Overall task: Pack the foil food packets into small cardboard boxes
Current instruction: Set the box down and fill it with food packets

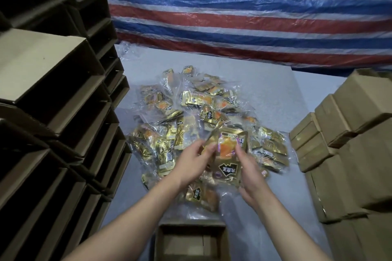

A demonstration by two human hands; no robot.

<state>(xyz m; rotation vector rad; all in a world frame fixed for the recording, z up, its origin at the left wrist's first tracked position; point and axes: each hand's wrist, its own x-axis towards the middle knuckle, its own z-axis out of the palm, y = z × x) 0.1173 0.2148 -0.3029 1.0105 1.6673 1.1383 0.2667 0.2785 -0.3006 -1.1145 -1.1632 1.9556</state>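
Both hands up over the pile: left hand (194, 160) and right hand (249, 172) each pinch the gold foil packet (228, 154) between curled fingers. Gathering step, I'd say; next, lower it into the open box (192, 239) just below.

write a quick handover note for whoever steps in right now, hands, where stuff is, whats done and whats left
Left hand: pinches the left edge of a gold packet.
Right hand: grips the same packet's right side, above the pile.
Pile: many packets in clear wrap on the table, ahead of the hands.
Open box: at the near edge below the hands; nothing seen in it.
Empty boxes stacked on the left; closed boxes stacked on the right.
Done: some boxes look closed, contents unseen.
Left: put the held packet in the open box, then work through the pile.
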